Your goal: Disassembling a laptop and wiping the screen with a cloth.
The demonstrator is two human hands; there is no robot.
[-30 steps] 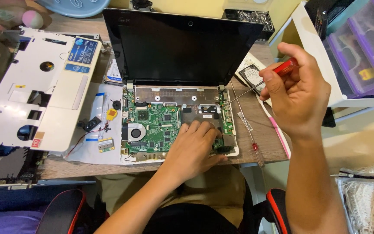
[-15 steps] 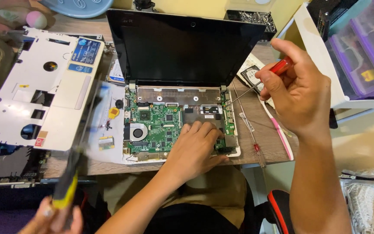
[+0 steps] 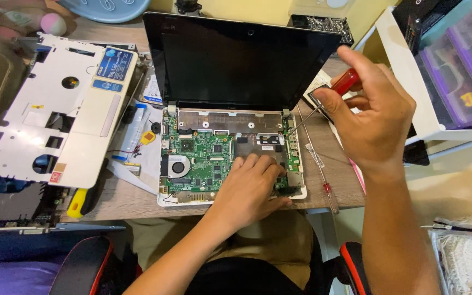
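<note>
While the left hand (image 3: pixel 249 188) presses flat, fingers released, on the exposed green circuit board (image 3: pixel 203 158) of the opened small black laptop (image 3: pixel 236 65) on the wooden desk (image 3: pixel 132 199), the right hand (image 3: pixel 375 117) has its fingers clenched around a red-handled screwdriver (image 3: pixel 345 82), tip near the right hinge. Risk: the tip could slip from a screw and scratch the board, or a loosened screw could drop among the components. Labels: a blue rectangular sticker (image 3: pixel 113 64) and a smaller blue strip sit on the detached white plastic cover (image 3: pixel 55 114) at left; a small red square tag marks its lower edge.
</note>
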